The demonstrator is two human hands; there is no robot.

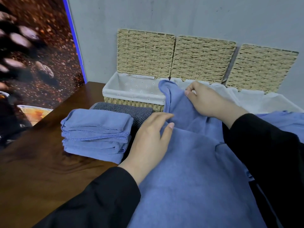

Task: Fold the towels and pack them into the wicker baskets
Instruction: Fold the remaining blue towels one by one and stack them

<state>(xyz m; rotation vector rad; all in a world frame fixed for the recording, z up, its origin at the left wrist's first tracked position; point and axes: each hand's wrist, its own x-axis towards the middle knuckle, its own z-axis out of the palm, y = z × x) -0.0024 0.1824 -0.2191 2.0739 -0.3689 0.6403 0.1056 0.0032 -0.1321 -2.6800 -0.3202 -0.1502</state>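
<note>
A large blue towel [194, 162] lies spread and rumpled across the table in front of me. My right hand [209, 99] pinches its far upper edge, lifting a corner toward the baskets. My left hand [151, 137] grips the towel's left edge, thumb on top. A stack of folded blue towels [95, 134] rests to the left, with a folded dark grey towel [131, 111] behind it. Three wicker baskets with white liners stand along the wall, lids up: left basket [131, 94], middle basket [218, 87] partly hidden by my hand, right basket [263, 99].
The dark wooden table [41, 170] ends at the left, where a patterned brown floor shows below. A grey wall stands right behind the baskets. More blue cloth [283, 122] lies at the right, beyond my sleeve.
</note>
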